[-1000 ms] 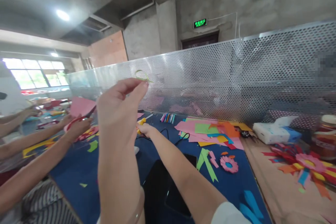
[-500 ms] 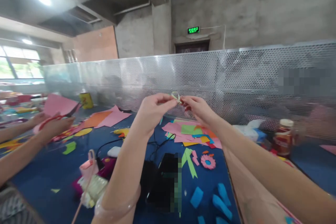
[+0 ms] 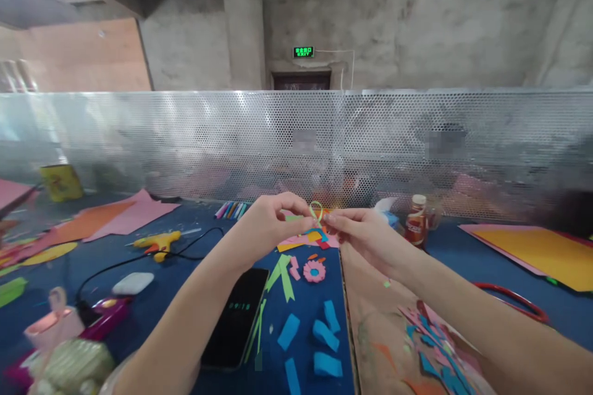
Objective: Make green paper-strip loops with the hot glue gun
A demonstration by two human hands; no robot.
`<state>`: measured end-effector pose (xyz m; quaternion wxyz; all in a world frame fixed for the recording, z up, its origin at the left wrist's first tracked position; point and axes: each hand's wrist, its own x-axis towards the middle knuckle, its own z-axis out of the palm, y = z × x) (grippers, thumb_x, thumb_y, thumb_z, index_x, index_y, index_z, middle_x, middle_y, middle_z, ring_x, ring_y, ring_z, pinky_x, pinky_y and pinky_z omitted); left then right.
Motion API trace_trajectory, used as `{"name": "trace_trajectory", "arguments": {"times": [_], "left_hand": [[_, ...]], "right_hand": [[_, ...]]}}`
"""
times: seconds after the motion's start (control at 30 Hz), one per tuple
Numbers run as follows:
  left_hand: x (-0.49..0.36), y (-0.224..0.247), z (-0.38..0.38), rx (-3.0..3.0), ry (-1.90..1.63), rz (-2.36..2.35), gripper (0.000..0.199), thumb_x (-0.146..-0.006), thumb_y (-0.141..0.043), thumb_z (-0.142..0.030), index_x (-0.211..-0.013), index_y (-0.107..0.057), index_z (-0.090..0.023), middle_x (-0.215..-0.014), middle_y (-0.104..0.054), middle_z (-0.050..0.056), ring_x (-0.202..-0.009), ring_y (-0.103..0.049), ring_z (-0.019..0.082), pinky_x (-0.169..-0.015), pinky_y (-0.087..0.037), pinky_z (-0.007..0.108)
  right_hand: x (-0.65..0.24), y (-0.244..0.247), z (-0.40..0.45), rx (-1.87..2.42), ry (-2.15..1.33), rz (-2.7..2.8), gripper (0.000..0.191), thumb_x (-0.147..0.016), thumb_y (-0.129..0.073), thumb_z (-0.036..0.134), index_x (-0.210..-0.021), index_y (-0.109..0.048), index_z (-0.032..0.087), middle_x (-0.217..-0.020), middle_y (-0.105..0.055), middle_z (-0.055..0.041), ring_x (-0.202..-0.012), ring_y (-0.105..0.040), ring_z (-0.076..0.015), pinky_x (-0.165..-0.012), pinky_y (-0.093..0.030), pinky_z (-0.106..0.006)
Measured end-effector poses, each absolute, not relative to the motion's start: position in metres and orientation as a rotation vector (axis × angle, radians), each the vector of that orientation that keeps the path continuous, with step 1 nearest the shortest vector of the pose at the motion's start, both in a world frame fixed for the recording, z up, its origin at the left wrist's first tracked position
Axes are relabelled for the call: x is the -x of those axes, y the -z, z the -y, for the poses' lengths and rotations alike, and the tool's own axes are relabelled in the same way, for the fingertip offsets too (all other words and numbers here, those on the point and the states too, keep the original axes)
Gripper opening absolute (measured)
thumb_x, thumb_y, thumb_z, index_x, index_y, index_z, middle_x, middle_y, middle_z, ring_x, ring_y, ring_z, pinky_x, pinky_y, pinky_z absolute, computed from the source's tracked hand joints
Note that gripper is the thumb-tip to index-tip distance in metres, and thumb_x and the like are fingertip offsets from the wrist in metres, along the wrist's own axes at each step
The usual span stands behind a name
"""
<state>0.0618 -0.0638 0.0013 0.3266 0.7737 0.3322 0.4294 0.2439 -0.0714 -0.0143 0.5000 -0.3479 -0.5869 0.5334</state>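
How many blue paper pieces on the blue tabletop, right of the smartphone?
5 right of the smartphone: upper-left piece, upper-right piece, middle-right piece close below it, lower-right piece, lower-left piece, cut by the frame. More may lie below view.

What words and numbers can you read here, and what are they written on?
"EXIT": in green on the sign high on the wall. The characters above it are too blurred to read surely.
"09:15": on the phone, a bit faint, so that is my best reading.
The bottle has a label, but its words are too small and blurred.
The yellow container has a mark that I can't make out.
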Motion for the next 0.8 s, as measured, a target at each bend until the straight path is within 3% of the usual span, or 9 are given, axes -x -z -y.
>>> {"name": "trace_trajectory", "arguments": {"times": [0.23,0.5,0.7,0.8], "left_hand": [[-0.066,-0.002,0.067,-2.125,-1.087,-0.895,0.01,-0.07,-0.058,-0.029,-0.068,-0.063,-0.021,-0.086,-0.062,0.001,-0.076,-0.054,0.016,-0.066,-0.039,0.028],[-0.068,0.002,0.064,-2.129,-1.024,-0.962,0.015,-0.069,-0.057,-0.033,-0.071,-0.065,-0.021,-0.084,-0.064,0.003,-0.074,-0.056,0.018,-0.064,-0.041,0.029],[-0.07,0.008,0.06,-2.015,-0.941,-0.974,0.015,-0.068,-0.059,-0.035,-0.072,-0.065,-0.022,-0.073,-0.066,0.002,-0.07,-0.059,0.019,-0.063,-0.045,0.03],[-0.071,0.009,0.06,-2.038,-0.959,-0.972,0.013,-0.069,-0.059,-0.034,-0.07,-0.065,-0.023,-0.079,-0.067,0.002,-0.073,-0.061,0.019,-0.065,-0.046,0.03]], "right_hand": [[-0.245,0.018,0.073,0.708,-1.373,1.437,0.004,-0.068,-0.069,0.023,-0.068,-0.069,0.019,-0.065,-0.058,0.0024,-0.065,-0.056,-0.0089,-0.068,-0.044,-0.024],[-0.248,0.018,0.075,0.87,-1.022,1.636,0.007,-0.072,-0.065,0.025,-0.068,-0.065,0.019,-0.065,-0.058,0.0028,-0.062,-0.051,-0.0091,-0.063,-0.039,-0.024],[-0.253,0.023,0.074,0.831,-1.076,1.559,0.011,-0.072,-0.064,0.029,-0.068,-0.065,0.019,-0.069,-0.062,0.0001,-0.069,-0.056,-0.0126,-0.07,-0.042,-0.029],[-0.255,0.023,0.075,0.839,-1.084,1.56,0.012,-0.071,-0.064,0.029,-0.065,-0.066,0.018,-0.072,-0.064,-0.0015,-0.073,-0.057,-0.0138,-0.075,-0.043,-0.031]]}}
